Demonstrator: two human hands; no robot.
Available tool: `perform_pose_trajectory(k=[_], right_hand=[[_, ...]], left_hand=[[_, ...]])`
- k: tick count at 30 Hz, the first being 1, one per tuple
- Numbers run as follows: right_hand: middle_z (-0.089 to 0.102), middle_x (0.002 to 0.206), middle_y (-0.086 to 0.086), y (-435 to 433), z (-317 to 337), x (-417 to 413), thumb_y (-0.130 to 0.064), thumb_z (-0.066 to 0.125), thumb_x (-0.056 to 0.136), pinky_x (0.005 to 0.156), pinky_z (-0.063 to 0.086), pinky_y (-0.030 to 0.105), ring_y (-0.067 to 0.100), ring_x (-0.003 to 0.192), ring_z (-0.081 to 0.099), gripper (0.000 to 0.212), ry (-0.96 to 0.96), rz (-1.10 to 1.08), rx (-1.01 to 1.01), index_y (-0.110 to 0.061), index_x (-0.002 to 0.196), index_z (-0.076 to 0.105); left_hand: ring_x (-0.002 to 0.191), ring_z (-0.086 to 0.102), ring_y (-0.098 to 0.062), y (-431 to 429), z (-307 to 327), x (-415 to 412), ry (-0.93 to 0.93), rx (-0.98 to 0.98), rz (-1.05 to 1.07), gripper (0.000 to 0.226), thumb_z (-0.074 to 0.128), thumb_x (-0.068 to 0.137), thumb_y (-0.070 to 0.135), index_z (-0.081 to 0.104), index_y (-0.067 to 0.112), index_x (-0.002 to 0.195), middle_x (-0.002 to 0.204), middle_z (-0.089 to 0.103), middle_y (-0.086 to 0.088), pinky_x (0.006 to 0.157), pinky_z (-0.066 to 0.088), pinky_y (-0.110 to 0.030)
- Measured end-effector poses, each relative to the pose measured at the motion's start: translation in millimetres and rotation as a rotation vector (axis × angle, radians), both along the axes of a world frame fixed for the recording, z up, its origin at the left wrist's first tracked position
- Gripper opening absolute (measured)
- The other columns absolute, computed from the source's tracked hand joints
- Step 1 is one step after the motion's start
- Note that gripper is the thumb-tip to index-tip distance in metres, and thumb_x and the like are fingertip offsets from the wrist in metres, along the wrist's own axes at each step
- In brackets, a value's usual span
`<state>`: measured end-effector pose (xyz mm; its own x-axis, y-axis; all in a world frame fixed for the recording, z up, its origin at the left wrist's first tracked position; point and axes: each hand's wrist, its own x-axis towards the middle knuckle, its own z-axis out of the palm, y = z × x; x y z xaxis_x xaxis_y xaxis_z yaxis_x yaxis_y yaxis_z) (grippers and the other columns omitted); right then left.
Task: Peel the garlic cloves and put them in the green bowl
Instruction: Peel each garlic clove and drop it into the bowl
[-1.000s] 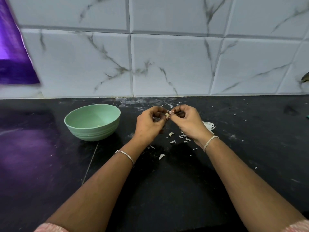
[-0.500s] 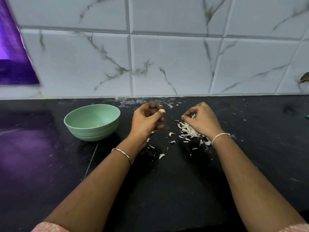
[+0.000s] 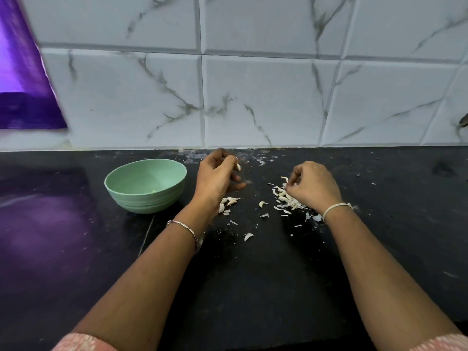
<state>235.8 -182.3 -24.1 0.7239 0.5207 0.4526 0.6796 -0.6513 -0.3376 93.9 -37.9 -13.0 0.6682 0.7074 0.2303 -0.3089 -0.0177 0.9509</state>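
Observation:
A pale green bowl [image 3: 145, 184] stands on the black counter, left of centre; a small yellowish bit lies inside it. My left hand [image 3: 217, 178] hovers just right of the bowl and pinches a peeled garlic clove [image 3: 238, 167] at its fingertips. My right hand [image 3: 312, 184] rests over a heap of garlic cloves and skins [image 3: 286, 198], fingertips closed on a piece from it. A few loose cloves [image 3: 228, 202] lie below my left hand, and a single clove [image 3: 262, 204] sits between the hands.
Scraps of skin [image 3: 248, 236] are scattered over the black counter [image 3: 253, 287] between my forearms. A marbled white tile wall [image 3: 253, 97] rises right behind. A purple sheet [image 3: 22, 92] hangs at the far left.
The hands have parted: the left carried the peeled clove up and left, nearer the bowl, and the right dropped to the heap of cloves and skins.

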Motion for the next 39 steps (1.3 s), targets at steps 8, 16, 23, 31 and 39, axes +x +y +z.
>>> perform_pose_trajectory(k=[8,16,23,31,39], right_hand=[[0.068,0.092,-0.004,9,-3,-15,-0.005,0.061,0.086,0.079,0.049,0.032,0.015,0.084,0.06,0.018,0.056,0.253,0.009,-0.022,0.089,0.065],[0.064,0.095,-0.011,29,-10,-48,-0.026,0.06,0.093,0.079,0.052,0.034,0.008,0.086,0.059,0.013,-0.023,0.455,-0.032,-0.024,0.104,0.068],[0.068,0.096,-0.007,58,0,-70,-0.022,0.063,0.092,0.078,0.054,0.027,0.008,0.083,0.063,0.021,0.073,0.585,0.34,-0.023,0.111,0.071],[0.073,0.075,-0.001,57,5,-72,-0.016,0.077,0.081,0.066,0.054,0.02,0.003,0.065,0.067,0.008,0.442,0.534,0.656,-0.014,0.088,0.075],[0.072,0.073,0.01,56,5,-69,-0.006,0.078,0.076,0.08,0.057,0.044,0.017,0.07,0.065,0.013,0.551,0.496,0.708,-0.016,0.07,0.073]], left_hand=[[0.066,0.052,-0.02,47,29,-43,0.078,0.663,0.503,0.01,0.049,0.078,0.025,0.058,0.022,0.073,0.066,0.056,0.009,0.064,0.044,-0.036],[0.079,0.064,-0.015,83,23,-68,0.484,0.634,0.469,0.003,0.066,0.082,0.026,0.066,0.029,0.084,0.081,0.068,0.011,0.073,0.052,-0.032],[0.058,0.058,-0.007,59,31,-63,0.181,0.395,0.081,0.013,0.074,0.084,0.009,0.063,0.015,0.087,0.073,0.068,-0.002,0.05,0.043,-0.018],[0.061,0.06,-0.009,34,17,-36,0.213,0.448,-0.096,0.012,0.067,0.089,0.004,0.067,0.016,0.09,0.075,0.065,-0.004,0.057,0.056,-0.022],[0.063,0.062,-0.012,28,9,-29,0.19,0.432,-0.12,0.017,0.063,0.09,-0.002,0.069,0.015,0.088,0.074,0.066,-0.009,0.073,0.057,-0.031]])
